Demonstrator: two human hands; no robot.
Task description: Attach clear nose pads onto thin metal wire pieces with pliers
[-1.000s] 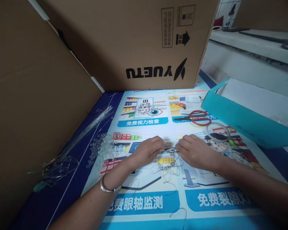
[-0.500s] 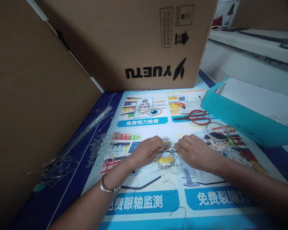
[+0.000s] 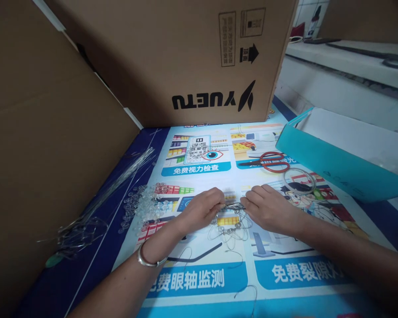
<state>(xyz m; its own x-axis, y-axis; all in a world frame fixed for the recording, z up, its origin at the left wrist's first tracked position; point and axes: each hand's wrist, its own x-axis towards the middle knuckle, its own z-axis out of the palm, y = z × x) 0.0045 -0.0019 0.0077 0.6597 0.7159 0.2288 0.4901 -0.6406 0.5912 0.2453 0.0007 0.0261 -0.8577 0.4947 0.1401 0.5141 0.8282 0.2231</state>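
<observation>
The left hand [image 3: 202, 208] pinches one end of a small beaded wire piece [image 3: 230, 216] and the right hand [image 3: 268, 207] pinches the other, just right of the clear bead pile [image 3: 146, 205]. A few beads look strung; the pile remains large, so most seems undone.

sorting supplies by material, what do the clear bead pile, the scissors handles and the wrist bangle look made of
Clear bead pile: glossy, see-through pieces, plastic or glass; the look leaves it open.
Scissors: red handles with a smooth sheen, probably plastic; the dark blades look like metal.
Bangle on the left wrist: silvery with bright glints, apparently polished metal.
</observation>
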